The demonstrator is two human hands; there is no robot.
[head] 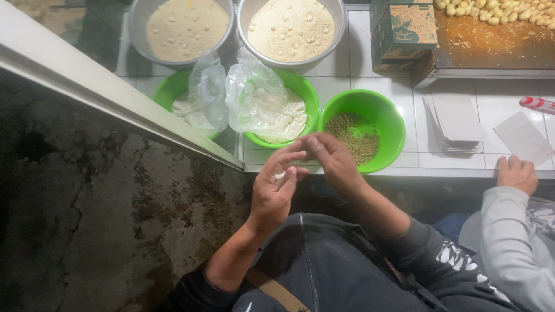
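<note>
Head view, looking down: a white tiled tabletop [370, 75] runs across the top, edged on the left by a pale ledge above a dark stained concrete floor [98, 219]. Two metal bowls [289, 60] of pale crumbly flour stand at the far side. Nearer sit three green bowls: the left green bowl [167, 89] and the middle green bowl [303, 89] each hold a clear plastic bag of white powder, and the right green bowl [384, 118] holds small greenish beans [352, 136]. A green cardboard box [404, 29] stands beside a brown tray of pale dough pieces [503, 11]. Folded white papers [454, 118] lie on the tiles.

Both of the person's hands meet just in front of the middle and right green bowls, over the tabletop's near edge. The left hand [276, 188] is half curled, palm up. The right hand [332, 162] has its fingertips pressed together against the left fingers; whether anything is pinched between them I cannot tell.

Another person's hand [516, 173], in a grey sleeve, rests on the edge at right.
</note>
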